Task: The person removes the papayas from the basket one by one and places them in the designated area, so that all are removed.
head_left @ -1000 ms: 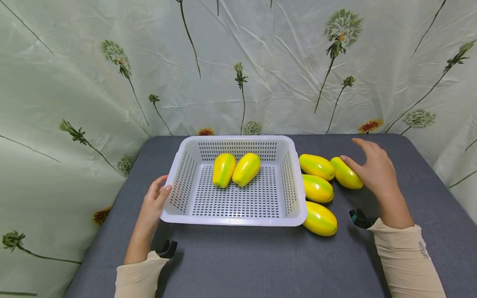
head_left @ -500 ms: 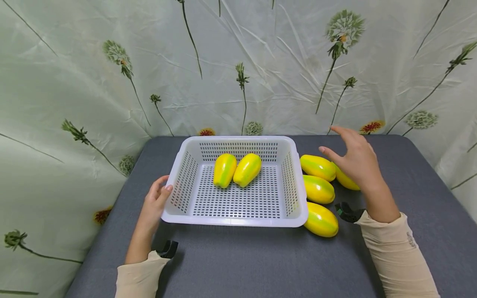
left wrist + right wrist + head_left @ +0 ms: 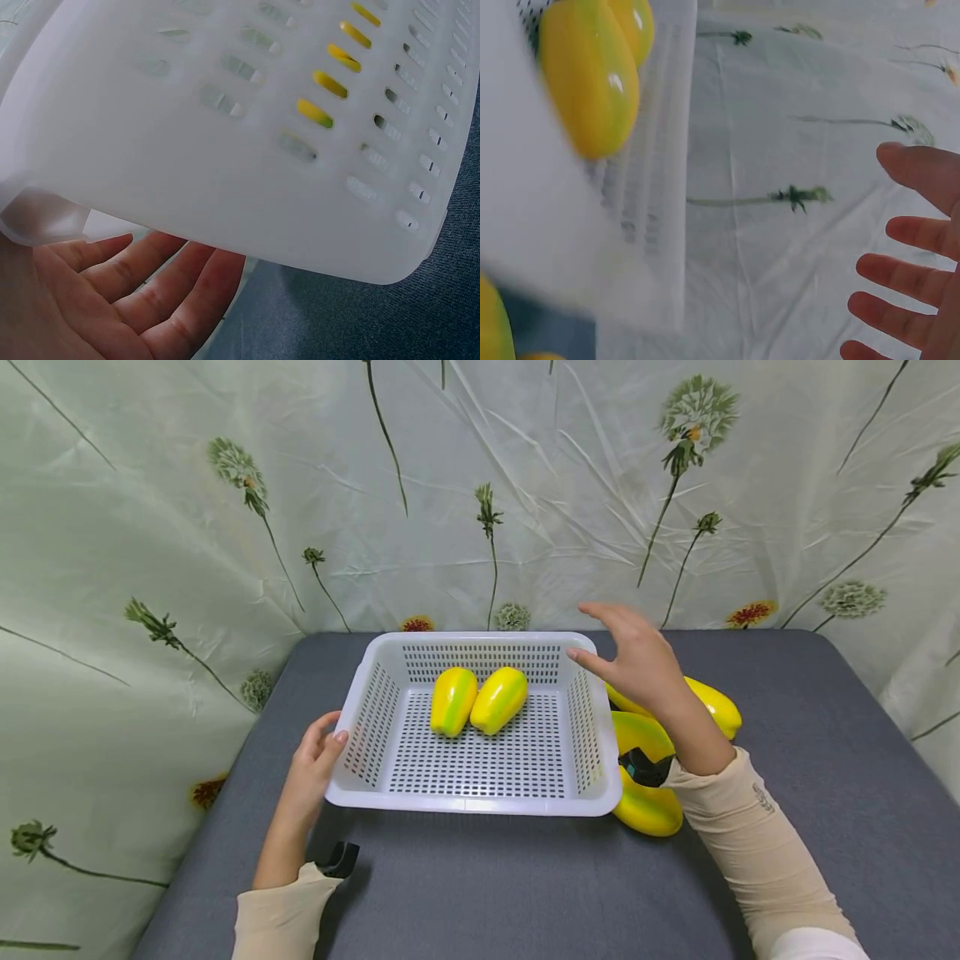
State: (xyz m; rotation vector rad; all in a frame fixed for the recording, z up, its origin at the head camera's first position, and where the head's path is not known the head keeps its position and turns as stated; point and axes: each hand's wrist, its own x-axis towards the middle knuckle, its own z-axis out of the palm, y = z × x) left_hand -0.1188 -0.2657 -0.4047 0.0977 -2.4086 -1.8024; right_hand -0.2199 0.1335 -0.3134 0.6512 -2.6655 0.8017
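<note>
A white slotted plastic basket (image 3: 465,806) stands on the table in the head view, with two yellow-green papayas (image 3: 453,702) side by side on its floor. My left hand (image 3: 311,768) holds the basket's left rim, thumb on the edge. In the left wrist view, that hand's fingers (image 3: 202,289) extend past the basket wall, some tips hidden behind it. My right hand (image 3: 641,660) hovers by the basket's back right corner, fingers spread and nothing in it. Several more papayas (image 3: 652,810) lie along the basket's right side, partly covered by my right hand and forearm.
The grey cloth-covered table (image 3: 480,885) spreads in front of the basket and to both sides. Close behind it hangs a pale curtain (image 3: 555,527) printed with dandelions. A black wrist camera (image 3: 645,768) sits under my right wrist, overlapping the papayas in the head view.
My right hand has moved left from above the far right papaya, across the others, to the basket's back right corner. My left hand and the basket have stayed in place.
</note>
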